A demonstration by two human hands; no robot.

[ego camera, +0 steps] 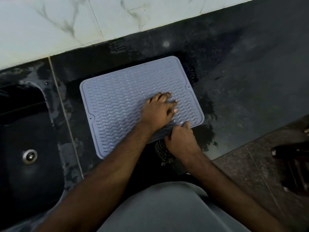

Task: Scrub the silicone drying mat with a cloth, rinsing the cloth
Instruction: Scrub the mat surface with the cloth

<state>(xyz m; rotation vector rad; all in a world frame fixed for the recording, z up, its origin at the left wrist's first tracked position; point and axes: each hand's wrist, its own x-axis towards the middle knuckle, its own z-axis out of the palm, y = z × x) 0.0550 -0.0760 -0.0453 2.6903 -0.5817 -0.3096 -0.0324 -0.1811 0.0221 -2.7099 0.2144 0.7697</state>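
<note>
A grey silicone drying mat [117, 104] with wavy ridges lies wet on the black counter [242, 91]. My left hand [157, 111] rests flat on the mat's right half, fingers spread, holding nothing. My right hand [180, 139] is at the mat's near right edge. Its thumb lies on top of the mat and its fingers curl over the rim, apparently gripping the edge. A dark dotted cloth [160, 152] lies on the counter just below that edge. It shows beside my right wrist and is partly hidden by it.
A dark sink [25, 131] with a metal drain [30, 156] sits to the left of the mat. A pale tiled wall [66, 22] runs behind the counter. Wet patches surround the mat. A speckled floor [250, 164] and a dark object [292, 168] show at the lower right.
</note>
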